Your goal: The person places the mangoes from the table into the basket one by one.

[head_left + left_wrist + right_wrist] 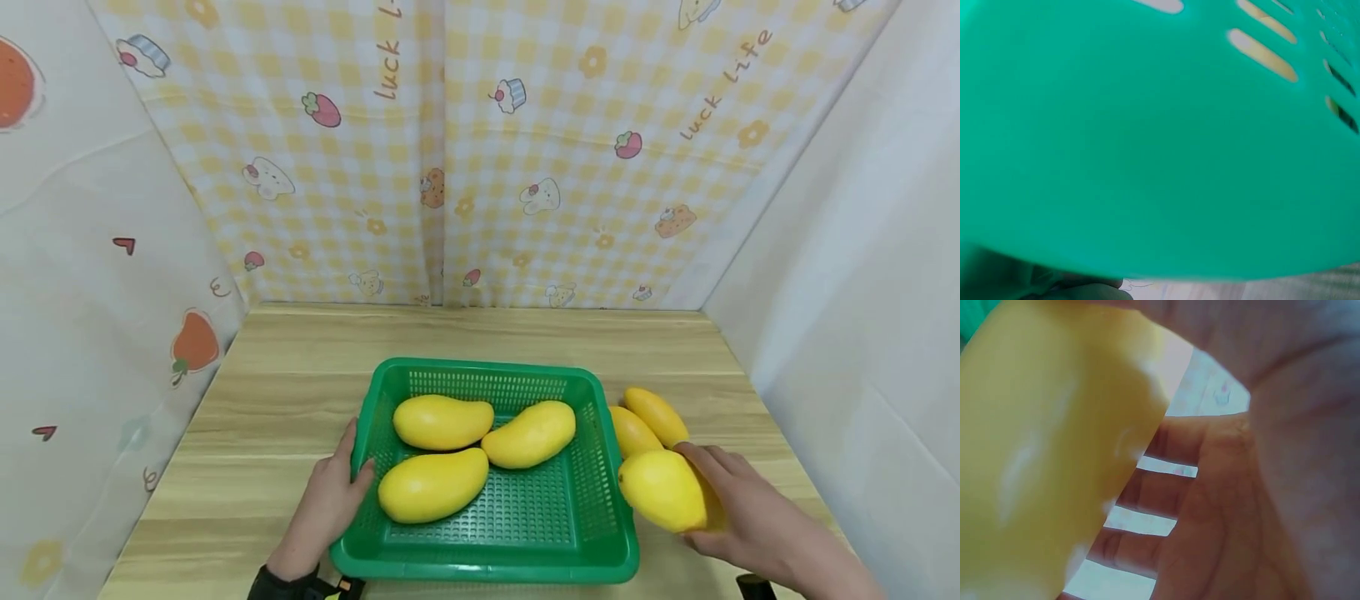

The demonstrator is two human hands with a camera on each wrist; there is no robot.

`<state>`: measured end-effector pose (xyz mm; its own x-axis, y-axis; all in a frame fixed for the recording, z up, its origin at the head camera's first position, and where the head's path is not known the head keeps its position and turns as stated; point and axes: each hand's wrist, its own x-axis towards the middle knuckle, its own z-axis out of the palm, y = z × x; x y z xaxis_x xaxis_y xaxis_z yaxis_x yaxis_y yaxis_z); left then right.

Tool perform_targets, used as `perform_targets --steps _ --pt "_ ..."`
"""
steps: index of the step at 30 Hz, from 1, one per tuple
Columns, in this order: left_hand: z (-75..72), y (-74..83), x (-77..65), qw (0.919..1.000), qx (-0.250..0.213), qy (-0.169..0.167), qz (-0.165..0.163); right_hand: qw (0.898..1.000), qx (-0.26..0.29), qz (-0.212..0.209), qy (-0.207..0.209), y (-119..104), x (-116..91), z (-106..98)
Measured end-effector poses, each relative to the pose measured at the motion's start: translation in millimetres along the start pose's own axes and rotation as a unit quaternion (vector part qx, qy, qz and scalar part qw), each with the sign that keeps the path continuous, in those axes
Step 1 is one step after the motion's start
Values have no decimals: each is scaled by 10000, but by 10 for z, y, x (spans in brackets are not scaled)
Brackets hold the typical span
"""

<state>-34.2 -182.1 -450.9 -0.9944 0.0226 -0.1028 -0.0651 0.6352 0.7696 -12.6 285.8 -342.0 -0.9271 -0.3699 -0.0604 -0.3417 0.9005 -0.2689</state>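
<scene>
A green plastic basket (487, 573) with slotted walls stands on the table. Inside it lie three yellow mangoes: one back left (442, 422), one on the right (528, 435), one front left (433, 486). My left hand (330, 492) holds the basket's left rim, thumb on the inner side. The basket's green wall (1147, 156) fills most of the left wrist view. Just right of the basket, my right hand (750, 525) grips another mango (663, 492), fingers and thumb around it. The right wrist view shows this mango (1041, 456) close up against the fingers.
Two more mangoes, a nearer one (633, 431) and a farther one (656, 415), lie on the wooden table (300, 350) beyond the right hand. A patterned cloth (480, 167) hangs behind the table, with white cloth along both sides.
</scene>
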Motion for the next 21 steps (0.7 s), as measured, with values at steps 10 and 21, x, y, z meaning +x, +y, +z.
perform_targets --steps 10,21 --pt "-6 14 -2 9997 -176 -108 -98 9970 -26 -700 -324 -302 204 -31" --pt "0 12 -6 9995 -239 -125 -185 9890 -266 -1412 -358 -477 353 55"
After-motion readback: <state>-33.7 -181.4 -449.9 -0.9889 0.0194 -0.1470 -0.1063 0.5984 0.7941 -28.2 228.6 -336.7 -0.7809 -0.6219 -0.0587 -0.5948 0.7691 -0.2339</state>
